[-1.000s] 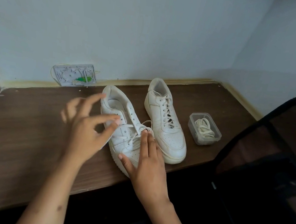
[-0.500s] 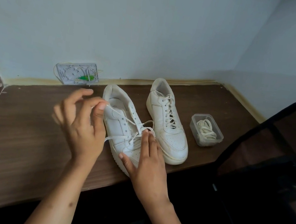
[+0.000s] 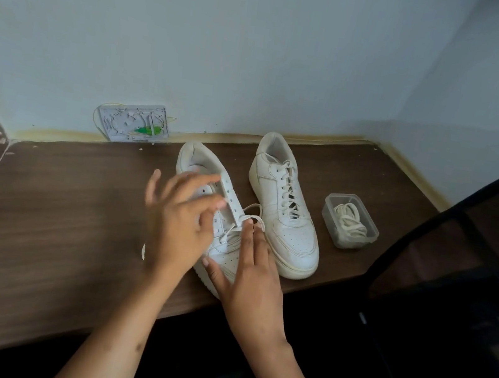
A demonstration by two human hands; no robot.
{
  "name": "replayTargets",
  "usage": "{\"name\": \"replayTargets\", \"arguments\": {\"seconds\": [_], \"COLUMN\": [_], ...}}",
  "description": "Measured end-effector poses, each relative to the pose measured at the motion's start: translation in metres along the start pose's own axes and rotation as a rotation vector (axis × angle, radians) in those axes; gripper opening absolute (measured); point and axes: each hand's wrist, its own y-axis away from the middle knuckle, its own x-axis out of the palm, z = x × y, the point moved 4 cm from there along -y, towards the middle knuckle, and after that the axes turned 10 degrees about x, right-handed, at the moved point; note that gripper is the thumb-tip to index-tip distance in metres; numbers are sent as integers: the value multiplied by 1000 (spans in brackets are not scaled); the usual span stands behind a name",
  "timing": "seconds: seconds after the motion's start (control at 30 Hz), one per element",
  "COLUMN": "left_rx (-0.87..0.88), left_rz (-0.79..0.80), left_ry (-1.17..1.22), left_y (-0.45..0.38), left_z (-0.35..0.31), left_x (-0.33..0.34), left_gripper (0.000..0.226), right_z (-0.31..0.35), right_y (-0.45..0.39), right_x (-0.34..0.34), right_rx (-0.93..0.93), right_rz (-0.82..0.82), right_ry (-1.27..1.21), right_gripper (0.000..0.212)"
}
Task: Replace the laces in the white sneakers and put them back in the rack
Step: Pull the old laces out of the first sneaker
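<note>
Both hands work the near sneaker (image 3: 207,201) on the worktop (image 3: 40,221): left hand (image 3: 177,226) pinching its lace (image 3: 248,219), right hand (image 3: 251,274) flat and open steadying the toe; next, I judge, pull another eyelet free.

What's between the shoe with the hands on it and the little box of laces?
The other sneaker, still laced, stands between the sneaker and the box, seen from the head camera.

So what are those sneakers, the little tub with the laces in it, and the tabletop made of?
The white sneakers look like smooth leather or a synthetic imitation: matte sheen, stitched panels, toe perforations. The tub seems to be clear plastic, since the coiled laces show through. The tabletop shows dark wood grain, possibly laminate.
</note>
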Motion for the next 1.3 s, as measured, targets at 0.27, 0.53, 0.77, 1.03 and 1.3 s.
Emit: {"name": "replayTargets", "arguments": {"seconds": [0.27,0.53,0.77,1.03,1.3], "left_rx": [-197,-51,-219,-230,-78], "left_rz": [63,359,236,249,351], "left_ry": [-33,53,210,16,-58], "left_y": [10,16,9,10,15], "left_z": [30,-4,5,17,-5], "left_x": [-16,22,8,-9,17], "left_gripper": [19,30,2,34,5], "right_z": [3,4,5,9,8], "right_y": [1,0,1,2,2], "right_x": [-5,-5,-5,-3,-6], "right_rx": [4,-8,31,36,36], "right_rz": [5,15,-5,-10,18], "right_ry": [-57,-77,-99,-117,-137], "right_gripper": [89,88,93,88,95]}}
